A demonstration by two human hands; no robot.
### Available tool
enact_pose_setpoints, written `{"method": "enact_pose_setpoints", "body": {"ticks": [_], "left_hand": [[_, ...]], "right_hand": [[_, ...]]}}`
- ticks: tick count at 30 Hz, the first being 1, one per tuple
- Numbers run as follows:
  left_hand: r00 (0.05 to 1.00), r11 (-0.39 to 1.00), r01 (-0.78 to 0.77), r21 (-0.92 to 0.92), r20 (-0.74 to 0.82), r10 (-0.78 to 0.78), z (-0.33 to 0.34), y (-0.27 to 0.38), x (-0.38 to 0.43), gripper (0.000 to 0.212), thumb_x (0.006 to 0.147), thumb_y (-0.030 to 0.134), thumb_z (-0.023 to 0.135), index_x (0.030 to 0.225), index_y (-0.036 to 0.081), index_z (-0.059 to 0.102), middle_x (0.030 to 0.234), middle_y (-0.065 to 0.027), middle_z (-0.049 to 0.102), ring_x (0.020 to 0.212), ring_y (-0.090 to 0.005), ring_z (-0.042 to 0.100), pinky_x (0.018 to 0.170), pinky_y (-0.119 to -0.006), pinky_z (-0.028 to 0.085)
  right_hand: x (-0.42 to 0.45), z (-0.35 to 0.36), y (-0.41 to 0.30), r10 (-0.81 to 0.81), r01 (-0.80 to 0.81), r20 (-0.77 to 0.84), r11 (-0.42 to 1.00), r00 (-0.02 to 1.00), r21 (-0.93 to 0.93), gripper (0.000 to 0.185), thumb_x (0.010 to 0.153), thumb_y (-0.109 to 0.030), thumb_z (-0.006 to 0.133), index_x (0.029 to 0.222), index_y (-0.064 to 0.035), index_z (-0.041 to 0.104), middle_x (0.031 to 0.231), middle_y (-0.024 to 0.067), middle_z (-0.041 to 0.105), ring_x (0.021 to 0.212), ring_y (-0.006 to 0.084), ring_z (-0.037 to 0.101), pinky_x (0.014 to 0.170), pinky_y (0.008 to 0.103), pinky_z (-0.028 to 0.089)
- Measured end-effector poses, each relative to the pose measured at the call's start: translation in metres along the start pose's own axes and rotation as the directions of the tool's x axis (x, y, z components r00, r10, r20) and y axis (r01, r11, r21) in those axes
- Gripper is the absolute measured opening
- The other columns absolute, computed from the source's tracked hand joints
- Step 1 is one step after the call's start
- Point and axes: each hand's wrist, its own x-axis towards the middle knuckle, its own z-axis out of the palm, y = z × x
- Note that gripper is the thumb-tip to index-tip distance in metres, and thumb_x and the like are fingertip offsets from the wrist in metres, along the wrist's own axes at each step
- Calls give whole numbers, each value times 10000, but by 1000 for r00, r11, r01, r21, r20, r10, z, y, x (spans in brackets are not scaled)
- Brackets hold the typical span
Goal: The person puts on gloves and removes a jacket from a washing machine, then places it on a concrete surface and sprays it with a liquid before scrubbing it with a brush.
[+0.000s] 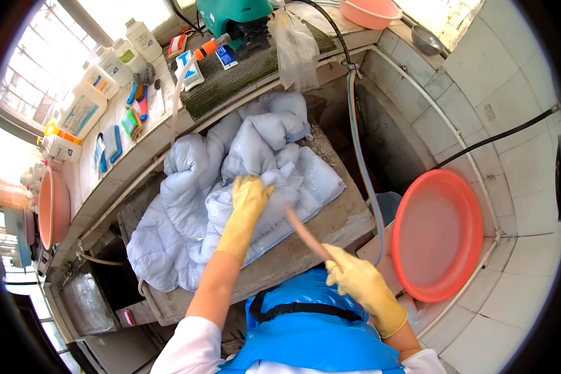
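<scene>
A pale grey-blue quilted comforter [187,187], wet and bunched into folds, lies across a concrete wash slab [336,215] in front of me. My left hand [250,196], in a yellow rubber glove, has its fingers curled into the comforter's fabric near the middle. A slim wooden stick [306,236] is gripped in my right hand [355,276], which wears a matching glove and is in front of my blue apron [308,336]. The stick's far end is blurred over the comforter's near part; whether it touches the cloth I cannot tell.
A red basin [442,233] of cloudy water stands to the right. A striped hose [362,154] hangs from a tap beside a deep trough [392,126]. Along the left tiled ledge [161,124] are bottles [84,110] and brushes [131,124]. A green machine [233,16] sits at the back.
</scene>
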Motion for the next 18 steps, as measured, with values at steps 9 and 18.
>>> {"method": "enact_pose_setpoints", "body": {"ticks": [9, 18], "left_hand": [[887, 936, -278, -217, -431, 163, 64, 44, 16, 520, 893, 267, 706, 1325, -8, 617, 1412, -213, 583, 1343, -371, 517, 1151, -515, 358], [952, 969, -132, 210, -244, 182, 46, -40, -92, 966, 835, 418, 786, 1543, -50, 323, 1610, -285, 315, 1482, -480, 289, 1225, -571, 204]], "right_hand": [[3, -28, 15, 25, 8, -199, 987, 980, 163, 416, 1014, -187, 514, 1421, -146, 587, 743, 50, 699, 499, 113, 553, 569, 279, 495], [27, 3, 44, -158, 167, 104, 982, 982, -88, 452, 1037, -183, 487, 1488, -143, 501, 904, 57, 686, 573, 130, 593, 586, 284, 512]]}}
